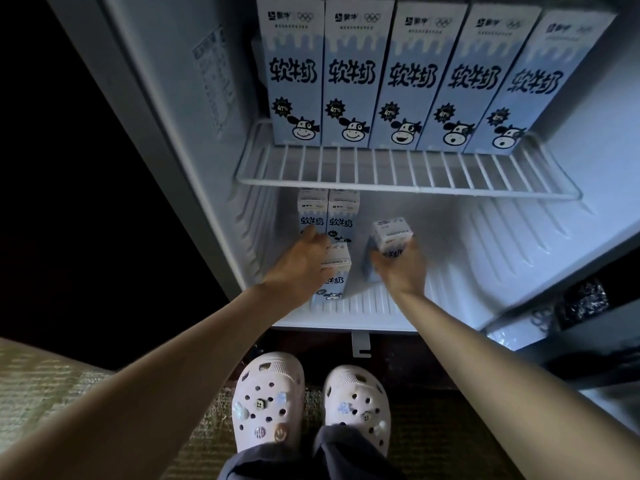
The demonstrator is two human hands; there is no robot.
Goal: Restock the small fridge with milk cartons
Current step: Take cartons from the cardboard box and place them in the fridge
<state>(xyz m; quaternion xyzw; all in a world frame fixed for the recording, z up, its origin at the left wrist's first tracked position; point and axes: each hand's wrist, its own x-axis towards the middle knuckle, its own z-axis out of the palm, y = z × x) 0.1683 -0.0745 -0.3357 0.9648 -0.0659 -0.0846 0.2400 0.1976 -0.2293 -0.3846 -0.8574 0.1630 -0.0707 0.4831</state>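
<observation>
We are crouched at the open fridge [166,140], both hands down in the lower bay. Our right hand [401,268] is clasped round a carton [391,237], fingers across its front face and thumb on the left side, holding it tilted just above the ribbed floor [485,271], right of centre. Our left hand [298,268] lies over the front-left carton [337,275], fingers spread and reaching on towards the two back cartons [327,216]; it looks loose and resting more than gripping, though we cannot tell for sure, since the palm hides the contact. That front carton stands upright on the floor, just before the back pair. Above, the wire shelf [398,171] carries a full row of five tall cartons [398,77], packed side by side.

We judge these small cartons to be light but full, with stiff card walls that dent if squeezed hard, and a coated skin that may slip a little in a cold, damp fridge. Best taken round the middle, across two opposite faces, not by the folded top. Set down flat, since the floor ribs could tip a narrow base
</observation>
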